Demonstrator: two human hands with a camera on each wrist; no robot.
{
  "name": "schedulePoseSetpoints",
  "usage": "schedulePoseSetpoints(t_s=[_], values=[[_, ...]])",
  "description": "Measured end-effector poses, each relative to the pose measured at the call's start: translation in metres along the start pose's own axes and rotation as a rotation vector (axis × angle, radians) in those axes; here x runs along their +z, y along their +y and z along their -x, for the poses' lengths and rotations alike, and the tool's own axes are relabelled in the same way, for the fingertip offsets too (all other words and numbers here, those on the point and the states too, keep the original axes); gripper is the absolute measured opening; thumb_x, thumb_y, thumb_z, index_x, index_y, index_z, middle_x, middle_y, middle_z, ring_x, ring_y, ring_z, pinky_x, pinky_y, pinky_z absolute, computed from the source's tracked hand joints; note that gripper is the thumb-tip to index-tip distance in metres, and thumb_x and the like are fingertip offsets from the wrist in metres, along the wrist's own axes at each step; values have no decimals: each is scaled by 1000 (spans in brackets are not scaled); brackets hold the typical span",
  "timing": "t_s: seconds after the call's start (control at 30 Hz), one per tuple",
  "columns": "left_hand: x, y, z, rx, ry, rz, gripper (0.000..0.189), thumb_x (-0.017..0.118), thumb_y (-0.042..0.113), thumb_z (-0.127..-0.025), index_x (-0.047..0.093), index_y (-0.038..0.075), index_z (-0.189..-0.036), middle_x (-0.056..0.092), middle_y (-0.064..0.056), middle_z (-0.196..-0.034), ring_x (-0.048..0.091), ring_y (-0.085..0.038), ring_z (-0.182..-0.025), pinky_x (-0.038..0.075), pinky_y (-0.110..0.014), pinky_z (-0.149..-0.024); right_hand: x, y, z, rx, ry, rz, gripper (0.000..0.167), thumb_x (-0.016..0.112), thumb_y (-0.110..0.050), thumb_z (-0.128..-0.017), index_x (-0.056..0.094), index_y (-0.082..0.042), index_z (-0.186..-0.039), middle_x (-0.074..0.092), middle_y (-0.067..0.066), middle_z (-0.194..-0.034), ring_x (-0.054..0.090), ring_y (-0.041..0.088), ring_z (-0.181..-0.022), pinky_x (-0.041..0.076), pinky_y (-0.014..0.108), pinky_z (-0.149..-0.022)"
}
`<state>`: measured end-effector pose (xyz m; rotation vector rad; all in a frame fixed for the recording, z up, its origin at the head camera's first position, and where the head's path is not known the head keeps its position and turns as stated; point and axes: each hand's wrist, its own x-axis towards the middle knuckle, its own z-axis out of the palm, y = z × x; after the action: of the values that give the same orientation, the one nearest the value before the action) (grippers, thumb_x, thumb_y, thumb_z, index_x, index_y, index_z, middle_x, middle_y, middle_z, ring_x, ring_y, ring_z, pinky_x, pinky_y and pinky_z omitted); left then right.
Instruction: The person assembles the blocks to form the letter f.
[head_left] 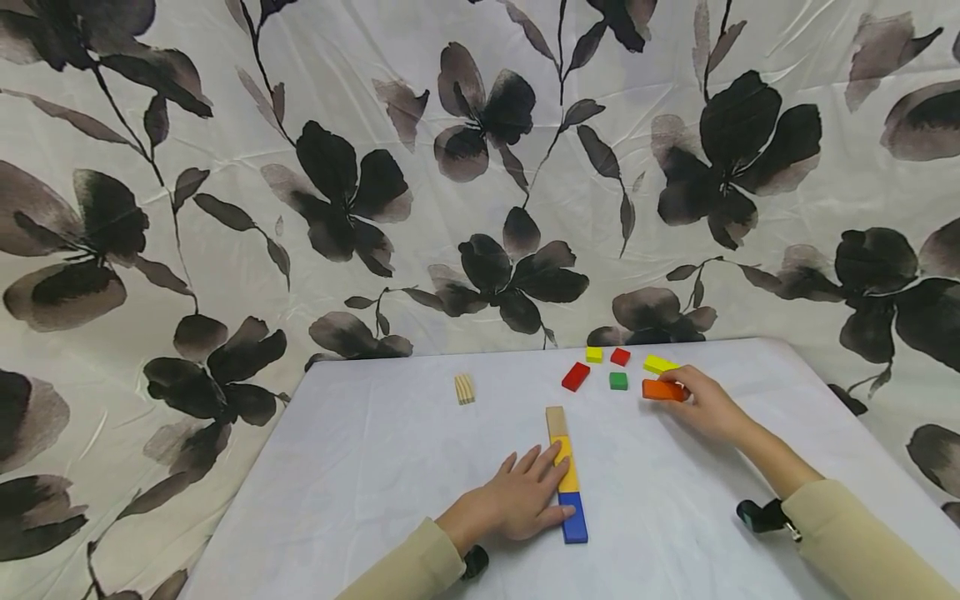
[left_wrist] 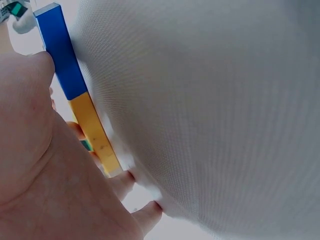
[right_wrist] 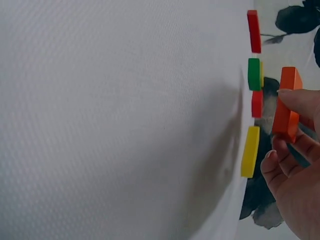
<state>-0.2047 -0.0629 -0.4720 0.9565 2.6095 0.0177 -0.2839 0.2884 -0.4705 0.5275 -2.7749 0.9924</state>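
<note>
In the head view a row of blocks runs away from me: a blue block nearest, a yellow block in the middle and a tan block at the far end. My left hand lies over the row's left side, fingers extended onto the yellow block and thumb on the blue block. My right hand pinches an orange block between thumb and fingers. The right wrist view shows this orange block held up off the cloth.
Beyond the row lie a long red block, a green block, a small yellow block, a small red block and a long yellow block. A striped pale piece sits left on the white-covered table.
</note>
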Motion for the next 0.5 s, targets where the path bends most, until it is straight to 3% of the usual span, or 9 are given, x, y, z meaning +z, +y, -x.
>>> schedulePoseSetpoints(t_s=[0.23,0.5], values=[[0,0,0,-1,3,-5,78,32,69,-102,22,24,-165,7,1,-173,14,-28,-157,24,-59,-121,11,-9,-4,1,-42,-9,35,75,-6,-92,63,3,-125,62,13,-110,52,26,-95,49,33,-81],[-1,2,1,-7,-2,1,78,32,69,-102,21,24,-165,5,1,-173,13,-27,-158,23,-59,-122,24,-18,-6,-57,-55,-27,32,74,-2,-92,64,2,-122,65,13,-114,55,27,-98,51,43,-86]])
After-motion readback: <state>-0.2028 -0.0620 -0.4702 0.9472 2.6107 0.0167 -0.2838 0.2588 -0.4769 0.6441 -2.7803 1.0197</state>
